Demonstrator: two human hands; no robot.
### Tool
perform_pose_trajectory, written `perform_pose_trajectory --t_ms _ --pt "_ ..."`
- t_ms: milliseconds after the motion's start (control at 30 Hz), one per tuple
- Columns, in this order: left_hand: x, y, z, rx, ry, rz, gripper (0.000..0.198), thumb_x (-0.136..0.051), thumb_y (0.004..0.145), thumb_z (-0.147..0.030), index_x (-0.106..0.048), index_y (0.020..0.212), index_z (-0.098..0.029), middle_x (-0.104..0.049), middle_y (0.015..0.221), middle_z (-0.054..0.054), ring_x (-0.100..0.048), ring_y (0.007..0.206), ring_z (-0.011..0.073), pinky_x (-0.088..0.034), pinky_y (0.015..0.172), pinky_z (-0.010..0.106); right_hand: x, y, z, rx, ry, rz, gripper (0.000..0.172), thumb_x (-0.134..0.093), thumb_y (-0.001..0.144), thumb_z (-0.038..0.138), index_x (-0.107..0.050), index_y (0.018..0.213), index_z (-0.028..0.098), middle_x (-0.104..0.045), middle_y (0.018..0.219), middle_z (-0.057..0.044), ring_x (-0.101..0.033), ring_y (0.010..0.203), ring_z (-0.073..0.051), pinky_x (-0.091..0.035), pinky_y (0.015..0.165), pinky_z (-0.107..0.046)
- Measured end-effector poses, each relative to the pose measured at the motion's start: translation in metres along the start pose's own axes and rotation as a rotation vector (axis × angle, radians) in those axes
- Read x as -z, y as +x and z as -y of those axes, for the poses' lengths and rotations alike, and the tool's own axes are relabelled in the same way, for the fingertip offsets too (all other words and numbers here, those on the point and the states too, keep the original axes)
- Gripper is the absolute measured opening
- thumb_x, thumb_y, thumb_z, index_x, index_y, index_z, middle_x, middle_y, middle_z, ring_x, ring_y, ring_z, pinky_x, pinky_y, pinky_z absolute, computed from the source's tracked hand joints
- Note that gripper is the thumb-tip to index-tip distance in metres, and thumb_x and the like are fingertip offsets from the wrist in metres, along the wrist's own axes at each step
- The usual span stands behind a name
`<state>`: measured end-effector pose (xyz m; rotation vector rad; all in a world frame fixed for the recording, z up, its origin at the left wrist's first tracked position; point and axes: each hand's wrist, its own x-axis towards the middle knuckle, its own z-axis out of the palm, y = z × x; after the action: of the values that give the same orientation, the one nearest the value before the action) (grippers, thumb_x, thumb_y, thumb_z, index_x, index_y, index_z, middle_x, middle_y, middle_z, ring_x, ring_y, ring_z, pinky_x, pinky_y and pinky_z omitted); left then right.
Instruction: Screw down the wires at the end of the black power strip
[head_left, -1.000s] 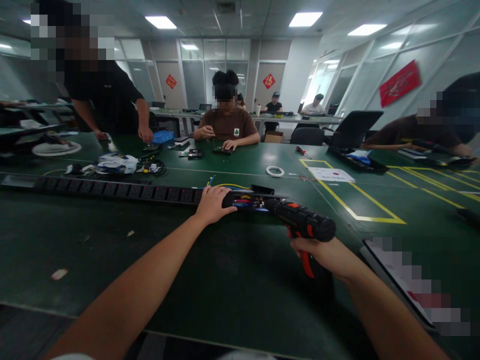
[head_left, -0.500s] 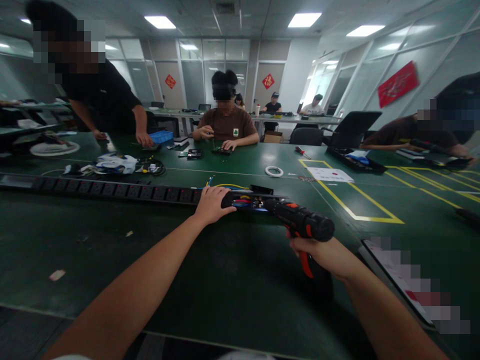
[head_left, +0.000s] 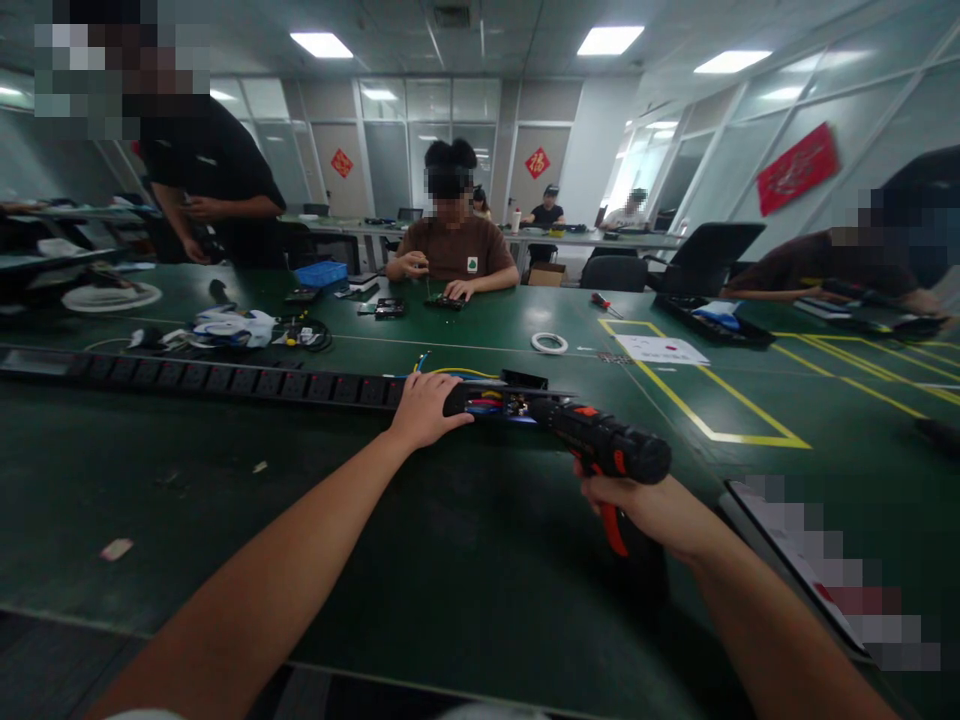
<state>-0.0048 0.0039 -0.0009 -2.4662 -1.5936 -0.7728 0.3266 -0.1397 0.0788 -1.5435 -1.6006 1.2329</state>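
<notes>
A long black power strip (head_left: 300, 385) with a row of sockets runs across the table from the left. My left hand (head_left: 426, 410) is wrapped over it near its right end, fingers on top and thumb along the near side. Right of that hand the strip is open, and coloured wires (head_left: 486, 400) show inside. My right hand (head_left: 619, 495) grips a black and orange cordless drill (head_left: 600, 437) by its handle. The drill's nose points left into the strip's open end; its tip is too small to make out there.
Beyond the strip lie a white ring (head_left: 549, 343), a red screwdriver (head_left: 606, 306), a paper sheet (head_left: 660, 349) and a cable bundle (head_left: 304, 332). A tablet-like panel (head_left: 795, 570) lies at the right. A co-worker (head_left: 454, 250) sits opposite; another person (head_left: 210, 180) stands at the left.
The standing person at the left has straightened and drawn their hands back from the table. My hands, the drill and the strip look unmoved.
</notes>
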Motion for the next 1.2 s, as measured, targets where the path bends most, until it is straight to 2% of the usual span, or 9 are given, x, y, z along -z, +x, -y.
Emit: perform_pose_trajectory --t_ms 367,600,1033,1200 --pt "0.0007 0.0005 0.0 -0.01 -0.014 -0.001 0.065 -0.076 0.099 -0.065 -0.068 0.148 -0.023 -0.071 0.15 0.014 -0.06 0.142 0.0388 -0.034 0.128 0.058 -0.0005 0.0007 -0.0001 -0.009 -0.018 -0.009 0.027 -0.07 0.064 0.035 -0.07 0.088 0.023 -0.066 0.066 0.002 -0.061 0.065 -0.02 -0.048 0.064 -0.034" --pt "0.0002 0.0004 0.0007 -0.009 -0.005 -0.003 0.064 -0.076 0.098 -0.065 -0.068 0.147 -0.024 -0.071 0.15 0.013 -0.061 0.141 0.0382 -0.035 0.128 0.058 -0.0025 -0.0013 0.002 -0.03 0.009 -0.018 0.038 -0.071 0.063 0.037 -0.072 0.098 0.022 -0.066 0.065 0.002 -0.061 0.064 -0.021 -0.047 0.062 -0.034" --pt "0.0012 -0.0002 -0.0007 -0.006 0.001 -0.003 0.066 -0.076 0.098 -0.065 -0.068 0.148 -0.023 -0.071 0.151 0.014 -0.06 0.143 0.0387 -0.035 0.128 0.059 -0.0039 -0.0016 0.0002 -0.036 0.047 -0.03 0.047 -0.076 0.066 0.038 -0.073 0.11 0.022 -0.064 0.066 0.004 -0.06 0.065 -0.02 -0.046 0.064 -0.034" --pt "0.0009 0.0003 0.0003 -0.004 -0.004 0.009 0.066 -0.075 0.098 -0.065 -0.067 0.148 -0.022 -0.07 0.151 0.014 -0.06 0.144 0.0386 -0.033 0.13 0.059 -0.0029 -0.0001 -0.0011 -0.029 0.034 -0.018 0.04 -0.078 0.067 0.038 -0.072 0.103 0.022 -0.066 0.069 0.002 -0.061 0.066 -0.02 -0.047 0.064 -0.034"
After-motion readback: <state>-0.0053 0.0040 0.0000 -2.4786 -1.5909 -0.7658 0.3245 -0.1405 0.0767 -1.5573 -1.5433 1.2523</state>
